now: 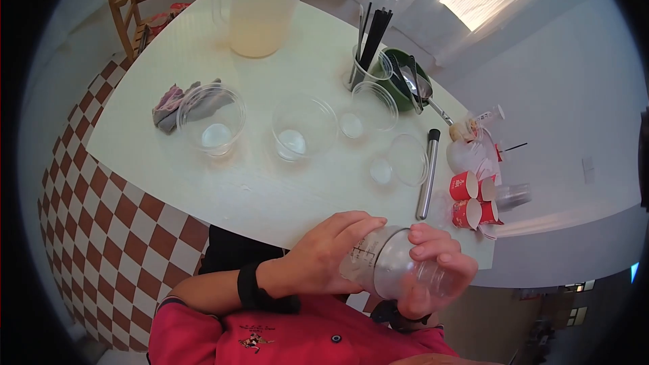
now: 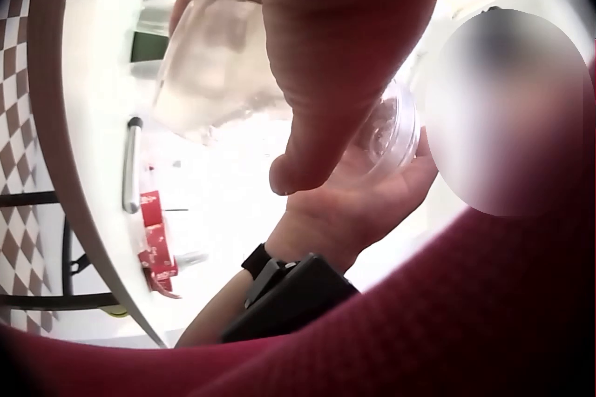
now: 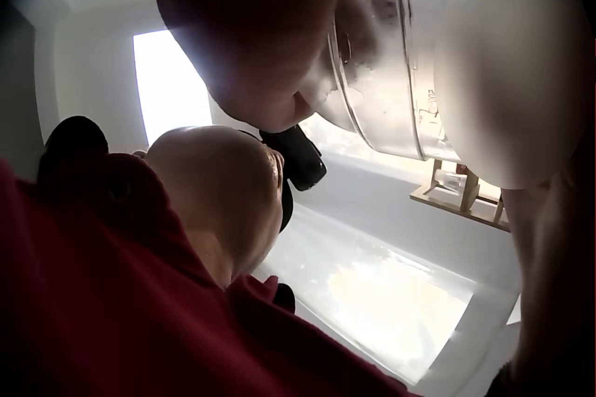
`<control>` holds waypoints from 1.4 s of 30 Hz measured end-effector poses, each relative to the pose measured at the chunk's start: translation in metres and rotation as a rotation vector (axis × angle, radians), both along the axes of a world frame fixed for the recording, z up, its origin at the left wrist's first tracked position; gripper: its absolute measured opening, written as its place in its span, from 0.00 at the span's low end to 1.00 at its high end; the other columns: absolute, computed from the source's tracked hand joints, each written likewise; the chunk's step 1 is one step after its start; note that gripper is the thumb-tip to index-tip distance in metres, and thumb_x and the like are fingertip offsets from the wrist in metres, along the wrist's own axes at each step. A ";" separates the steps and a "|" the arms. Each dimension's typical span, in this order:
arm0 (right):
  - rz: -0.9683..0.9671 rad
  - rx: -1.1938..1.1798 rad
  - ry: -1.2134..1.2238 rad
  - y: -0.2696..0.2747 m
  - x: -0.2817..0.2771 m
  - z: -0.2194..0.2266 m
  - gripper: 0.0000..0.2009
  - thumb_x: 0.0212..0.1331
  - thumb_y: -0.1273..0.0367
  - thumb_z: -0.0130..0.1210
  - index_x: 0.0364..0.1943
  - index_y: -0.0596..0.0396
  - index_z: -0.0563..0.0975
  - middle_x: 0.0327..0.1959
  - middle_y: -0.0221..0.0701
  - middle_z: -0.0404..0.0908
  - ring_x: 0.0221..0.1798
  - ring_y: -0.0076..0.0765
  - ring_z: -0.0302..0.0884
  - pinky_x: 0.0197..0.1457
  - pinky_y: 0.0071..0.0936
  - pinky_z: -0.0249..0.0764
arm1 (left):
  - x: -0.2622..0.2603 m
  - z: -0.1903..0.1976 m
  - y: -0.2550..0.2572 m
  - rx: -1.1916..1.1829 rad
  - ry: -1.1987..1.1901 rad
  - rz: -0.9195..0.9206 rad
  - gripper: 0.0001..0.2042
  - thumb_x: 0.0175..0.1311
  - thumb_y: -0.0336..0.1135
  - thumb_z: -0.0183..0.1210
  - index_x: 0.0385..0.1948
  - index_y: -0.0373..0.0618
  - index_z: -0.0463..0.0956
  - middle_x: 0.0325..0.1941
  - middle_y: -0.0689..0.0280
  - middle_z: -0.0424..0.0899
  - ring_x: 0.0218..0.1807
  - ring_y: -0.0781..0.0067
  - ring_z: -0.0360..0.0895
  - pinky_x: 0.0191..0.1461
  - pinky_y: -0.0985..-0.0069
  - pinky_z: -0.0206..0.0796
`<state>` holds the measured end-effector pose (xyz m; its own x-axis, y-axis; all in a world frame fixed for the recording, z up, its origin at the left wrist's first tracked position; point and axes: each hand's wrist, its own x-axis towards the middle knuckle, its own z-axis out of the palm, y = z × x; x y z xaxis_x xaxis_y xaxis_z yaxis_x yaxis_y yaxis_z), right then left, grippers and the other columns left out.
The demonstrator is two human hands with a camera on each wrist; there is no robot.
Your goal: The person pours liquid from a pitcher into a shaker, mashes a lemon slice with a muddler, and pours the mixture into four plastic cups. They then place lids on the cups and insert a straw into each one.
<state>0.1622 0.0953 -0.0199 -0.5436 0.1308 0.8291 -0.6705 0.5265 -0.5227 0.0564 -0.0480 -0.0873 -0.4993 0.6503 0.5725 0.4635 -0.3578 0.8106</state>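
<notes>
White table (image 1: 223,189) over checkered floor. Below its near edge, both hands grip a clear measuring cup (image 1: 389,267): left hand (image 1: 324,253) fingers curled round it, right hand (image 1: 439,267) wrapping what seems its base end; long axis roughly horizontal.

Left hand (image 1: 324,257) raised before the chest, fingers curled. Right hand (image 1: 436,267) opposite it, fingers curled over the top, palm facing left. Both wrists carry black straps, forearms bent inward.

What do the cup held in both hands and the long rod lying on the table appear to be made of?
The cup looks like thin clear plastic: see-through, with printed measuring marks. The rod seems brushed metal, grey with a dull sheen and a dark cap.
</notes>
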 end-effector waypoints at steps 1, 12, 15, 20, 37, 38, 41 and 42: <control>-0.055 -0.028 -0.044 0.001 0.008 0.004 0.26 0.53 0.65 0.67 0.54 0.57 0.68 0.40 0.46 0.82 0.47 0.52 0.81 0.57 0.52 0.76 | 0.006 0.003 0.002 0.006 -0.001 -0.037 0.46 0.37 0.36 0.79 0.66 0.42 0.67 0.60 0.54 0.74 0.60 0.50 0.75 0.63 0.60 0.71; -0.129 -0.007 -0.049 0.013 0.021 0.001 0.24 0.57 0.63 0.61 0.54 0.61 0.68 0.40 0.46 0.81 0.47 0.50 0.81 0.56 0.49 0.76 | 0.024 -0.005 0.022 -0.025 -0.045 -0.112 0.47 0.37 0.36 0.79 0.67 0.43 0.65 0.60 0.51 0.74 0.63 0.47 0.73 0.65 0.59 0.70; -0.174 -0.122 -0.175 0.010 0.019 -0.001 0.24 0.55 0.67 0.64 0.53 0.61 0.68 0.41 0.47 0.82 0.48 0.51 0.82 0.58 0.51 0.76 | 0.021 -0.008 0.020 -0.071 -0.045 -0.086 0.47 0.37 0.36 0.79 0.66 0.42 0.64 0.61 0.51 0.74 0.63 0.47 0.73 0.66 0.59 0.70; -0.148 -0.070 -0.137 0.007 0.019 -0.005 0.23 0.54 0.68 0.63 0.52 0.62 0.69 0.41 0.47 0.82 0.48 0.51 0.82 0.57 0.50 0.77 | 0.021 -0.009 0.016 -0.102 -0.069 -0.058 0.48 0.35 0.35 0.81 0.65 0.40 0.64 0.62 0.51 0.74 0.62 0.46 0.74 0.65 0.59 0.70; -0.121 -0.082 -0.166 0.002 0.015 -0.006 0.23 0.52 0.69 0.63 0.51 0.63 0.69 0.41 0.47 0.82 0.48 0.51 0.82 0.57 0.49 0.78 | 0.023 -0.014 0.007 -0.072 -0.040 -0.071 0.48 0.36 0.38 0.82 0.65 0.40 0.64 0.61 0.51 0.74 0.62 0.48 0.75 0.64 0.60 0.70; -0.104 -0.083 -0.160 0.003 0.013 -0.006 0.23 0.52 0.69 0.63 0.51 0.63 0.70 0.41 0.47 0.82 0.48 0.51 0.82 0.57 0.49 0.78 | 0.019 -0.015 0.008 -0.056 -0.027 -0.055 0.48 0.36 0.38 0.82 0.65 0.40 0.64 0.61 0.51 0.74 0.62 0.48 0.75 0.64 0.60 0.70; -0.100 -0.030 -0.186 0.001 0.005 -0.002 0.22 0.52 0.70 0.64 0.51 0.62 0.71 0.42 0.47 0.83 0.49 0.52 0.82 0.57 0.49 0.78 | 0.014 -0.018 0.007 -0.044 -0.034 -0.050 0.48 0.37 0.38 0.82 0.65 0.40 0.64 0.60 0.52 0.74 0.61 0.49 0.75 0.64 0.61 0.71; -0.123 -0.020 -0.221 -0.001 0.002 -0.002 0.22 0.53 0.70 0.64 0.51 0.62 0.71 0.42 0.47 0.83 0.49 0.52 0.82 0.57 0.49 0.78 | 0.014 -0.021 0.005 -0.053 -0.061 -0.064 0.47 0.37 0.37 0.82 0.65 0.40 0.64 0.60 0.52 0.74 0.61 0.49 0.75 0.64 0.61 0.71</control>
